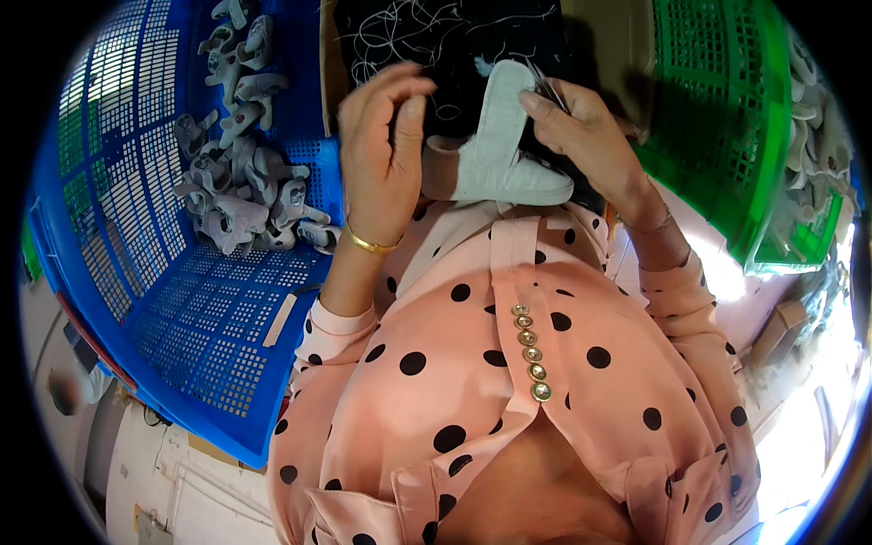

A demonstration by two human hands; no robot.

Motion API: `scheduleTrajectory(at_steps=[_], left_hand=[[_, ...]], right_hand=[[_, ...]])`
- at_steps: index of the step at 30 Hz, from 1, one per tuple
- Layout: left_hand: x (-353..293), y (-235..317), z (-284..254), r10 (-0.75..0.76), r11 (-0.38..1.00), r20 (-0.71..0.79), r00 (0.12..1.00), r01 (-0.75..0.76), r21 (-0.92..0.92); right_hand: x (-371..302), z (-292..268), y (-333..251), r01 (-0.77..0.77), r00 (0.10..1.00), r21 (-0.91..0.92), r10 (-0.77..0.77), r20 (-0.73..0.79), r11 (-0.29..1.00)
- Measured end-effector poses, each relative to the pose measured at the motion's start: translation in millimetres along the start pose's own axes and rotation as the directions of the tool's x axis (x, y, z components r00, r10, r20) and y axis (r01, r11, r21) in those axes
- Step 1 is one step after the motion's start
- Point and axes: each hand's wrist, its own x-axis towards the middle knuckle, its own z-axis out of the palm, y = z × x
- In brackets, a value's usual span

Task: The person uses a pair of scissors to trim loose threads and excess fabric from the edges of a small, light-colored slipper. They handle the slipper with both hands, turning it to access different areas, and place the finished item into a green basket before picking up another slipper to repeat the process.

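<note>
A pale grey fabric shoe upper (531,182) rests at my lap, its long stitched flap (504,109) standing up. My right hand (581,127) is closed, its thumb on the edge of that flap. In the same hand are thin metal thread snips (549,91), their blades pointing away from me; the fingers partly hide them. My left hand (386,145) is raised to the left of the shoe upper, apart from it. Its fingers are half curled and slightly blurred, with a gap between thumb and fingers and nothing visible held there.
At my left stands a blue plastic crate (227,363) with several grey shoe uppers (241,182) heaped in it. A green plastic crate (718,136) stands at my right, with more pale uppers (808,136) beyond. Loose white threads (391,36) lie on dark cloth ahead, beside a cardboard box (627,54).
</note>
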Motion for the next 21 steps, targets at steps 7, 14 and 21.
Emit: scheduleTrajectory(at_steps=[7, 14, 21], left_hand=[[10, 33, 5, 0.217, 0.968, 0.157, 0.963, -0.233, 0.089], [10, 21, 26, 0.229, 0.974, 0.145, 0.963, -0.226, -0.035], [12, 12, 30, 0.035, 0.991, 0.283, 0.959, 0.002, -0.130]], right_hand=[[-6, 2, 2, 0.066, 0.998, -0.026, -0.066, 0.011, 0.997], [-9, 4, 5, 0.077, 0.997, -0.040, -0.078, -0.017, 0.996], [-25, -15, -10, 0.248, 0.843, -0.874, -0.537, -0.019, 0.419]])
